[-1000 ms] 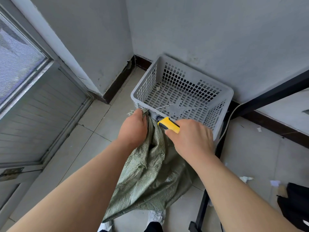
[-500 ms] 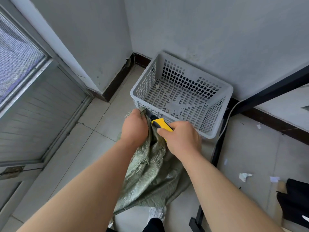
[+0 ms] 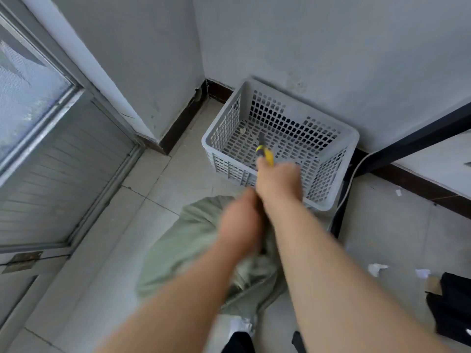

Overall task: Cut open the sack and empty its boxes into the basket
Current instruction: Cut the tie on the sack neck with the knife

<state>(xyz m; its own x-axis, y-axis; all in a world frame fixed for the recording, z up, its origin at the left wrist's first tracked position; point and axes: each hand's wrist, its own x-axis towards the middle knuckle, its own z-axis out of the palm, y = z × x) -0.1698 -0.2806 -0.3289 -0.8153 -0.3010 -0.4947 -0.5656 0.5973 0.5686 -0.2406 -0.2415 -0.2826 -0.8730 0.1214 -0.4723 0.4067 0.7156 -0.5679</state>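
Against the far wall, near the corner of the floor (image 3: 163, 189), the grey basket (image 3: 207, 146) stood with no boxes showing in it. Just on its near side the green sack (image 3: 188, 240) slumped on the floor. Its long axis ran from the basket's near wall back toward the person's feet, with the gathered top end closest to the basket.

The left hand (image 3: 239, 225) sat bunched on that top end and seemed to grip the cloth, though blur smeared the fingers. The right hand (image 3: 279, 179), curled round a yellow knife (image 3: 266, 156), was raised over the basket's near wall. The knife pointed away from the person, its tip over the basket's inside.

So the sack lay behind and below the blade, nearer the left hand. By my reading, the knife would have to come back toward the held top before any cut.
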